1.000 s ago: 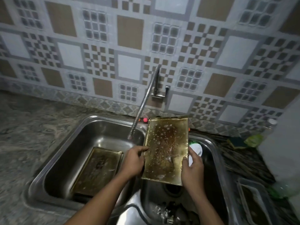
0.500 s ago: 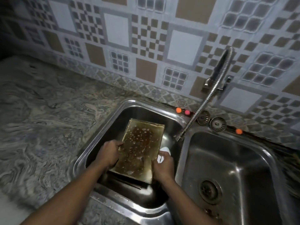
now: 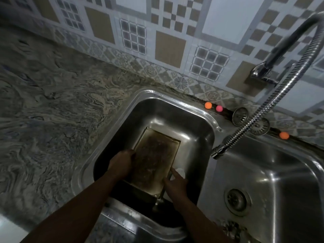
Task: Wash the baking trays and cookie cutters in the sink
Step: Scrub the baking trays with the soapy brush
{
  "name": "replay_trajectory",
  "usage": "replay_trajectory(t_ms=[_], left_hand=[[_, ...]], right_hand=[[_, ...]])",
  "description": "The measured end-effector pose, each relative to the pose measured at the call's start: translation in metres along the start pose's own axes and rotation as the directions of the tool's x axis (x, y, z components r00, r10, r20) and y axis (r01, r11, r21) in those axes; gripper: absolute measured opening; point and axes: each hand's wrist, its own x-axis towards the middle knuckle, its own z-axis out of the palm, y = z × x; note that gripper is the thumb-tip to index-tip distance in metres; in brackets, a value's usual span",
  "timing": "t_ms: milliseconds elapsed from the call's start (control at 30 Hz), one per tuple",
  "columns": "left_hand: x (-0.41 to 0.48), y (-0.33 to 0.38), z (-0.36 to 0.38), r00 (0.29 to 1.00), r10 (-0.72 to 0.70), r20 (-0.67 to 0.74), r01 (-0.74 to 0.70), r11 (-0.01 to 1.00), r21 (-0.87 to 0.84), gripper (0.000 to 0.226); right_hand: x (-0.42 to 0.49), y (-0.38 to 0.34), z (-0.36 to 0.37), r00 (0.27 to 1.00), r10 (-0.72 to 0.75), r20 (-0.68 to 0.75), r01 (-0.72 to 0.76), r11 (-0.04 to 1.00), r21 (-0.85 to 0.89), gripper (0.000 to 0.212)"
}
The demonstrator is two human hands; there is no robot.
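The baking tray (image 3: 155,162) lies low inside the left basin of the sink (image 3: 112,120), its dirty brown inner side facing up. The left hand (image 3: 121,163) grasps the tray's left edge, fingers curled over the rim. The right hand (image 3: 175,184) is at the tray's near right edge with the index finger stretched out along it; I cannot tell if it grips the tray. A small white object (image 3: 180,172) shows just beside this hand, hard to identify. Under the tray's near end something dark lies in shadow. The flexible faucet hose (image 3: 263,111) hangs at the right, its nozzle above the divider between the basins. Two strainers (image 3: 240,116) and small coloured balls (image 3: 208,105) sit on the far ledge.
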Motion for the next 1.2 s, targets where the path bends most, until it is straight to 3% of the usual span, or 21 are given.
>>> replay_trajectory(t_ms=[300, 400, 500, 633, 733, 967, 1200], left_hand=[[0.005, 0.000, 0.009, 0.992, 0.013, 0.128, -0.008, 0.999, -0.038, 0.039], [0.005, 0.004, 0.011, 0.987, 0.002, 0.159, -0.003, 1.000, 0.006, 0.047], [-0.002, 0.017, 0.011, 0.997, -0.019, 0.068, 0.019, 1.000, -0.010, 0.053], [-0.015, 0.059, 0.005, 0.990, 0.086, -0.113, -0.102, 0.985, -0.141, 0.049], [-0.024, 0.107, -0.003, 0.973, 0.185, -0.137, -0.208, 0.961, -0.181, 0.052], [-0.068, 0.236, 0.015, 0.898, 0.425, -0.118, -0.440, 0.879, -0.181, 0.048], [-0.122, 0.324, 0.082, 0.832, 0.532, 0.158, -0.516, 0.847, -0.130, 0.043]], right_hand=[[0.023, 0.017, 0.014, 0.998, 0.036, 0.057, -0.035, 0.999, -0.017, 0.063], [0.015, 0.012, 0.009, 1.000, -0.015, 0.015, 0.015, 1.000, 0.007, 0.059], [0.002, -0.003, -0.005, 0.990, -0.104, -0.096, 0.114, 0.989, 0.097, 0.052], [-0.015, -0.027, -0.044, 0.880, -0.317, -0.354, 0.364, 0.928, 0.073, 0.043], [-0.027, -0.033, -0.087, 0.776, -0.400, -0.488, 0.501, 0.860, 0.092, 0.033], [-0.063, 0.021, -0.197, 0.681, -0.419, -0.600, 0.514, 0.857, -0.014, 0.027], [-0.112, 0.096, -0.305, 0.575, -0.318, -0.754, 0.454, 0.891, -0.030, 0.039]])
